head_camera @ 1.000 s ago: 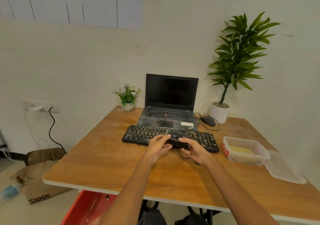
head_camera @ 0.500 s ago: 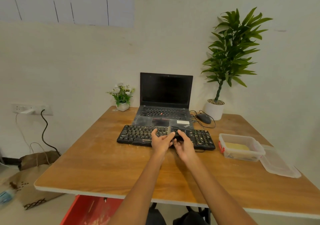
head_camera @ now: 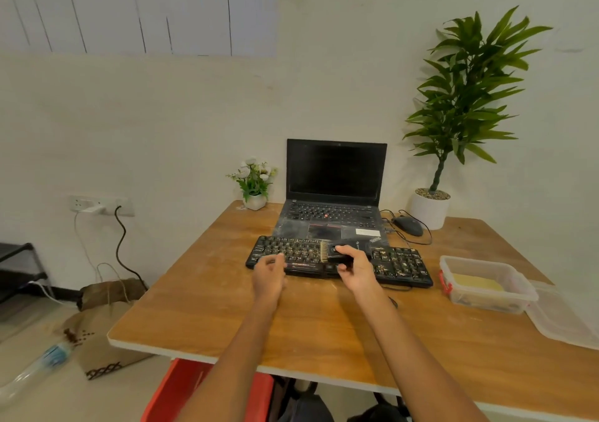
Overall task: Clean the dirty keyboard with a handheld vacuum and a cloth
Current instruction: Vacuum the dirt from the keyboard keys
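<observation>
Vacuuming stage: right hand [head_camera: 356, 270] grips the vacuum [head_camera: 340, 253], brush over the keyboard [head_camera: 402, 264] on the bench [head_camera: 324, 324]. Left hand [head_camera: 269, 274] loosely curled, apparently empty. Debris remains; cloth [head_camera: 476, 282] unused.

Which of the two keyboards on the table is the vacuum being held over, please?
The separate black keyboard nearest the person, under the right hand, not the laptop's own.

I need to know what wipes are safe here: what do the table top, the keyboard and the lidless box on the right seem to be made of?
Table top: probably wood or wood-look laminate, matte, with visible grain and a pale edge band. Keyboard: black plastic, dull and speckled with dust. Box: clear, slightly cloudy plastic; something yellow shows through its wall, and it has a red clip.
</observation>
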